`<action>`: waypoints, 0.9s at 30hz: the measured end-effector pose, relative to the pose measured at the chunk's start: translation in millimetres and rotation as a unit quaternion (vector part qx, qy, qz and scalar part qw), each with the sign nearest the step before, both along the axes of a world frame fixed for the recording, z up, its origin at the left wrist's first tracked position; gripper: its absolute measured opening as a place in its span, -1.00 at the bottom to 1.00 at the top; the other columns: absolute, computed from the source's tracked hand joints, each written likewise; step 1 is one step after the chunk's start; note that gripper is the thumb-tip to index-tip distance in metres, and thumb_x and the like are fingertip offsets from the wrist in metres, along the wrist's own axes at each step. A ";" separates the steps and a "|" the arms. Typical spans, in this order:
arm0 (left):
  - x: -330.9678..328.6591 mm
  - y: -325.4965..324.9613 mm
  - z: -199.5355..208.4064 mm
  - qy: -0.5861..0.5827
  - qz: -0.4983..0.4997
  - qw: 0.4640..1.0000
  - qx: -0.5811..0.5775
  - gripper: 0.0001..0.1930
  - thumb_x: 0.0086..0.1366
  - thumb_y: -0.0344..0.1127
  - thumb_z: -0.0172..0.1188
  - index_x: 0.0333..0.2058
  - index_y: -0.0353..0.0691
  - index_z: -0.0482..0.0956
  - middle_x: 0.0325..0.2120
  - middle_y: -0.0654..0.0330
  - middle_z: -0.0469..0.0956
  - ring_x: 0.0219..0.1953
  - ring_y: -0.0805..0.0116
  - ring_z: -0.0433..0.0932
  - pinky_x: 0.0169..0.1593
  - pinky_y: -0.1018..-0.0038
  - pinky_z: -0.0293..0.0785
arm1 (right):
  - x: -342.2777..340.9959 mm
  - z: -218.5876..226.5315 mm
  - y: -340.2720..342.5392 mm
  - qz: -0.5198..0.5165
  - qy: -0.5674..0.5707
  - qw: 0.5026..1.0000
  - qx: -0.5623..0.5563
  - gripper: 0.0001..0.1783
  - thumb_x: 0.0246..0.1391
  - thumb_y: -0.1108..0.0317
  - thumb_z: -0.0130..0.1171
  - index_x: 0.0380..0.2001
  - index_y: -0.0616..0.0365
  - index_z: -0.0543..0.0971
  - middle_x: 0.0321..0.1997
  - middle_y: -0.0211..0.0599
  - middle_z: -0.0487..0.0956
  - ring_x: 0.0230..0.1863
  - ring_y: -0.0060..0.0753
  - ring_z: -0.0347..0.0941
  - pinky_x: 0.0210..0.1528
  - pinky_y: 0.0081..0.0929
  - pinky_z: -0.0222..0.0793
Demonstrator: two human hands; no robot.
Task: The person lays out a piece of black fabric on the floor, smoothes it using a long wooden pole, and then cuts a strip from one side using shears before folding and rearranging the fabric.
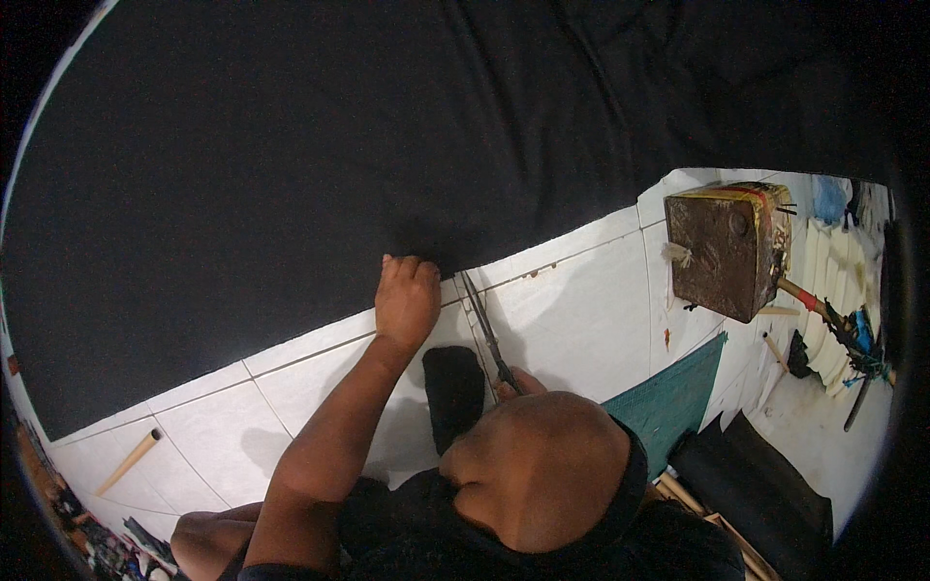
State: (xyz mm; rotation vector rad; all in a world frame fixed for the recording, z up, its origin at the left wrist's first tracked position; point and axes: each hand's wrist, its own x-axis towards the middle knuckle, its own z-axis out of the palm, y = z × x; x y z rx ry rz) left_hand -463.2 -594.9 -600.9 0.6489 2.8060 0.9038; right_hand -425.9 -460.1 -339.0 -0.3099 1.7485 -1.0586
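A large sheet of black fabric (pixel 242 194) spreads over the far side of the white tiled floor (pixel 572 300). My left hand (pixel 408 298) is closed on its near edge, the fingertips curled over the cloth. Just right of it, a long dark pair of scissors (pixel 482 318) points at the same edge, the tip at or under the cloth. My right hand (pixel 521 382) is wrapped round the handle end, and most of that hand is hidden. Between my forearms lies a black cloth bundle (pixel 453 397).
A brown-sided square tin (pixel 712 257) stands on the right, with a stick beside it. Nearer are a green cutting mat (pixel 668 397) and black sheet material (pixel 756 474). Pale folded strips (pixel 831 286) lie far right. A cardboard tube (pixel 131 463) rests at the left.
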 end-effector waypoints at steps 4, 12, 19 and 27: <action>1.7 -0.4 4.0 -0.031 -0.009 0.999 -0.010 -0.83 0.15 -0.42 0.21 -0.25 -0.25 0.57 -0.24 0.01 0.50 -0.09 -0.06 0.46 0.28 -0.07 0.23 | -7.3 2.8 -0.6 0.004 -0.018 1.000 -0.002 -0.75 0.09 0.17 0.21 -0.42 0.15 0.64 -0.49 -0.16 0.63 -0.43 -0.23 0.60 -0.24 -0.28 0.48; 7.2 -4.9 1.8 -0.019 0.020 0.999 -0.019 -0.74 0.17 -0.38 0.23 -0.14 -0.23 0.57 -0.17 0.05 0.47 -0.04 0.04 0.44 0.31 -0.15 0.13 | -19.5 8.4 -8.1 0.032 -0.051 0.998 -0.007 -0.75 0.07 0.18 0.22 -0.49 0.15 0.65 -0.49 -0.12 0.65 -0.38 -0.21 0.64 -0.14 -0.25 0.52; 9.1 12.9 -2.2 0.004 0.019 1.000 0.017 -0.81 0.11 -0.40 0.29 -0.26 -0.20 0.59 -0.25 0.08 0.51 -0.09 0.02 0.47 0.29 -0.20 0.13 | 31.1 -20.6 6.0 -0.041 0.009 0.997 -0.060 -0.75 0.03 0.21 0.24 -0.53 0.18 0.65 -0.50 -0.07 0.65 -0.39 -0.18 0.66 -0.22 -0.26 0.56; 8.5 10.8 -1.4 0.013 0.018 1.000 0.011 -0.84 0.15 -0.39 0.26 -0.26 -0.16 0.62 -0.27 0.13 0.53 -0.11 0.06 0.48 0.29 -0.20 0.13 | 24.1 -23.4 6.3 -0.029 0.025 0.999 0.027 -0.74 0.05 0.20 0.23 -0.52 0.19 0.62 -0.50 -0.08 0.64 -0.37 -0.15 0.64 -0.02 -0.18 0.49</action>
